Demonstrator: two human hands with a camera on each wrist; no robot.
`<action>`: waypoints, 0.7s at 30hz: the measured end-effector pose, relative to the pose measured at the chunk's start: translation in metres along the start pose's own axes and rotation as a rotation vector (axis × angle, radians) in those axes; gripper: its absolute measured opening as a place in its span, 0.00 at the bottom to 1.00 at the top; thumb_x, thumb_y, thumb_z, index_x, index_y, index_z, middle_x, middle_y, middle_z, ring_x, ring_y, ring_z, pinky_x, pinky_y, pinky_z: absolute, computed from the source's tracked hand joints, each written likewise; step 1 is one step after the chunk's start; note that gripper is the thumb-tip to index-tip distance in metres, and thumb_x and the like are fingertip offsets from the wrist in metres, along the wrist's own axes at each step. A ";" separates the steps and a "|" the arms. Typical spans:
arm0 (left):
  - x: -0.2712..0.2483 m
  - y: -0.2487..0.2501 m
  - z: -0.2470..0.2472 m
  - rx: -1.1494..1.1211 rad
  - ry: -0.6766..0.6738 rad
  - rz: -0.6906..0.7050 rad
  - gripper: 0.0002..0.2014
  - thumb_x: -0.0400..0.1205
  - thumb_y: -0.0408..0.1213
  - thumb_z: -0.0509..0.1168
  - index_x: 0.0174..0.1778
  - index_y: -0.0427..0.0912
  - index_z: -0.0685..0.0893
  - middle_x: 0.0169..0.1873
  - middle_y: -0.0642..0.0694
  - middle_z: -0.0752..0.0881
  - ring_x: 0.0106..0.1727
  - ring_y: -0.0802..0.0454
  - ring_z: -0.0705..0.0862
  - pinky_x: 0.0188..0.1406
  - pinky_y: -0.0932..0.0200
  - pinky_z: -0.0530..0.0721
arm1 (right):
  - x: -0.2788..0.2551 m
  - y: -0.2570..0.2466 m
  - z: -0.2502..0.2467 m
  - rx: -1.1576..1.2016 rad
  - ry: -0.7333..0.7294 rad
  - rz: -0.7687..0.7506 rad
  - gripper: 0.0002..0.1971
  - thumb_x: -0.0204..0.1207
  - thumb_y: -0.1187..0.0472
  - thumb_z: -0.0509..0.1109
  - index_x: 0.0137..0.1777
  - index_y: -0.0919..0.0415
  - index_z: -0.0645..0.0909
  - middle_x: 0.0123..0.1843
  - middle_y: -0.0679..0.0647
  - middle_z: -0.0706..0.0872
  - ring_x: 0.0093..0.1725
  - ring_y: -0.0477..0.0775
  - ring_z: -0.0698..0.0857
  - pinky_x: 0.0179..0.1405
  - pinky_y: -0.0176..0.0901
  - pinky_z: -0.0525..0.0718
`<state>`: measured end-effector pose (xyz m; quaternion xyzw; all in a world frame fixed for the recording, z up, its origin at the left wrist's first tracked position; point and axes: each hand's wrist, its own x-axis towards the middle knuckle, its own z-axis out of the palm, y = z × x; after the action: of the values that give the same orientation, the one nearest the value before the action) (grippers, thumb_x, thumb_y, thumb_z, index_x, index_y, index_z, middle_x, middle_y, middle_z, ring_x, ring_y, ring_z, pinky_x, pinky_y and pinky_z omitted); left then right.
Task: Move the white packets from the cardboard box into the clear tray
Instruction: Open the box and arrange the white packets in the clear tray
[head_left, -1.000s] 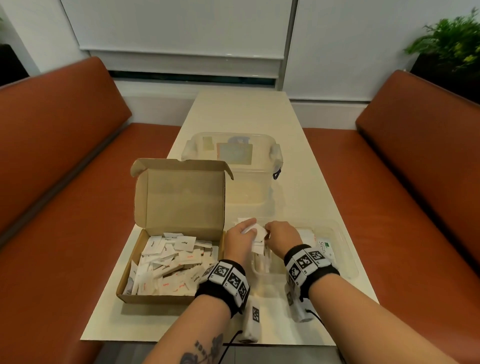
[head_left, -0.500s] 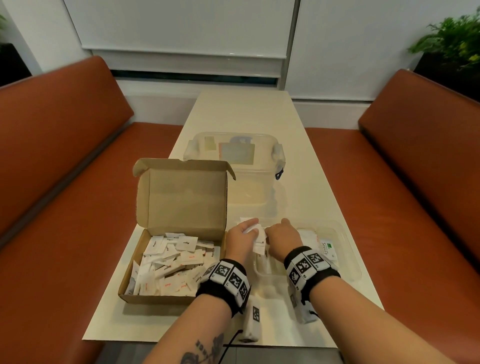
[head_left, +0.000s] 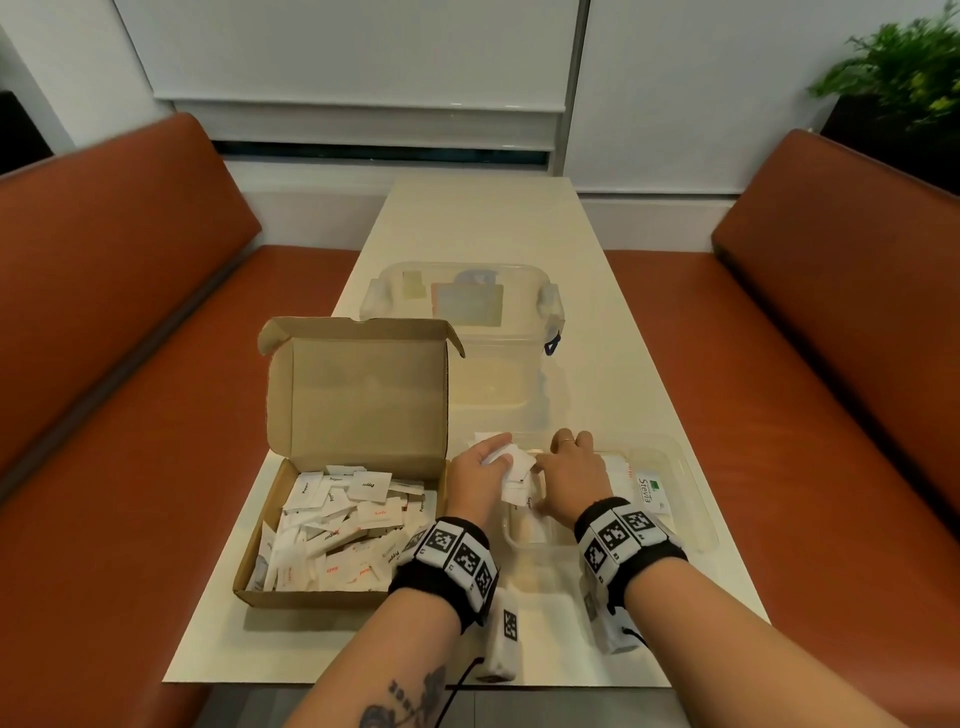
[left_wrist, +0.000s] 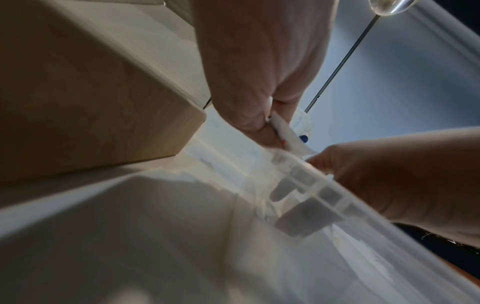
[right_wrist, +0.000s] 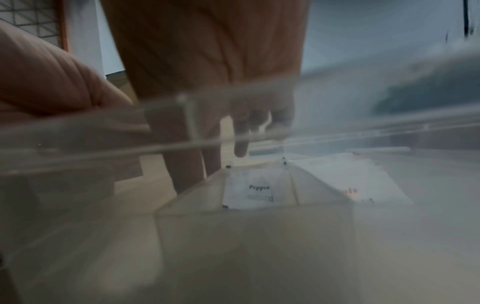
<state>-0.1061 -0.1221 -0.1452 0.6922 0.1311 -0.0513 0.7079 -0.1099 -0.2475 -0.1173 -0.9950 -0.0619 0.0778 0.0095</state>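
left hand (head_left: 475, 480) holds packets (head_left: 511, 460) over tray (head_left: 691, 499)

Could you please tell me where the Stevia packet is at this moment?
In the head view the Stevia packet lies in the clear tray, on its right part, just right of the right hand and the white packets beside it.

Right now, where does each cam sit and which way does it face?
Head: on the head, facing forward-down at the table; both forearms, left hand, right hand.
Left wrist: low beside the cardboard box, facing up along the fingers pinching a white packet.
Right wrist: low, looking through the clear tray wall at a Pepper packet.
Shared: both wrist views show both hands.
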 end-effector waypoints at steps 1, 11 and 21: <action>0.000 0.000 0.000 -0.001 0.002 -0.006 0.16 0.81 0.27 0.65 0.59 0.51 0.86 0.50 0.51 0.87 0.50 0.53 0.86 0.53 0.59 0.84 | -0.001 0.000 0.001 0.004 -0.005 0.007 0.17 0.72 0.53 0.73 0.61 0.53 0.83 0.66 0.55 0.71 0.67 0.60 0.67 0.59 0.48 0.79; -0.007 0.009 -0.001 0.055 -0.037 0.049 0.24 0.79 0.25 0.66 0.70 0.49 0.79 0.61 0.54 0.77 0.63 0.58 0.76 0.66 0.62 0.74 | -0.002 0.004 -0.013 0.675 0.144 0.118 0.09 0.81 0.58 0.63 0.50 0.61 0.84 0.43 0.56 0.86 0.44 0.55 0.83 0.42 0.42 0.76; -0.019 0.033 0.014 -0.138 -0.123 -0.077 0.16 0.85 0.27 0.53 0.58 0.43 0.84 0.65 0.35 0.81 0.62 0.40 0.81 0.60 0.49 0.78 | -0.011 0.019 -0.022 0.994 0.200 0.194 0.04 0.73 0.68 0.73 0.40 0.59 0.83 0.34 0.55 0.83 0.36 0.52 0.82 0.44 0.47 0.86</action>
<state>-0.1146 -0.1367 -0.1084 0.6319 0.1171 -0.1118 0.7579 -0.1145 -0.2677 -0.0942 -0.8741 0.0762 0.0029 0.4797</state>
